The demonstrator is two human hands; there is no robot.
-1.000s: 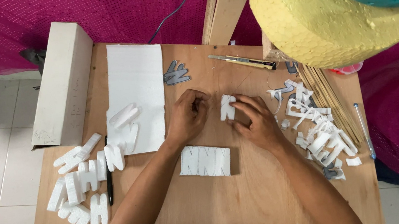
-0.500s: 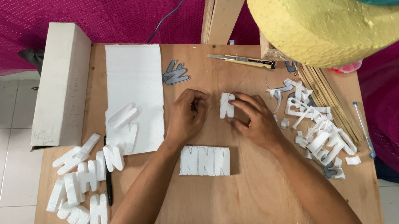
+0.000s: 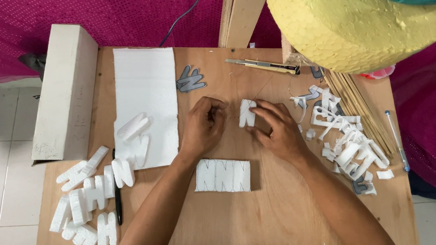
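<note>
A small white foam cut-out (image 3: 246,112) stands on the wooden table (image 3: 273,225) at its middle. My right hand (image 3: 277,127) grips it from the right, fingertips on its edge. My left hand (image 3: 203,125) lies just left of the piece with its fingers curled in; nothing shows inside them. In front of both hands lies a white foam strip with letter outlines drawn on it (image 3: 223,175). A thin wire runs up and right from the cut-out.
A white foam sheet (image 3: 146,92) and a long foam block (image 3: 64,93) lie to the left, above several cut foam letters (image 3: 87,195) and a black pen (image 3: 118,202). Grey templates (image 3: 191,79) and a utility knife (image 3: 263,66) sit behind. Foam scraps (image 3: 342,135), wooden sticks (image 3: 355,104) and a yellow foam round (image 3: 354,19) crowd the right.
Both hands stay at the foam cut-out; the fingers shift only slightly. Nothing else on the table has moved.
</note>
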